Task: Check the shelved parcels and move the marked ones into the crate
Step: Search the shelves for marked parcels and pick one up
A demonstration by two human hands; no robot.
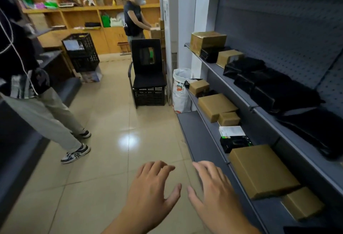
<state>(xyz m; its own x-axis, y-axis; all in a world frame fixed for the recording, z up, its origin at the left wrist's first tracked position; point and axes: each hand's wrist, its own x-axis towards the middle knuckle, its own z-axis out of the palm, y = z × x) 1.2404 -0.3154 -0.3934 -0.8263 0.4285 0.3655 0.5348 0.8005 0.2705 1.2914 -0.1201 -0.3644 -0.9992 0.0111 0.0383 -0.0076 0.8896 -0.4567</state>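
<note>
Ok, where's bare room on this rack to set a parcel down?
The bottom ledge is bare from the white sack to the right hand; the floor tiles beside it too. Crowded: the box shelf above, and the black bags higher up, packed nearly end to end.

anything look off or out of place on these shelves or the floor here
Nothing spilled or damaged shows. The one oddity is a black crate tucked under the seat of the black chair in the aisle, where loading it looks awkward. The left hand and right hand hover open and empty.
</note>
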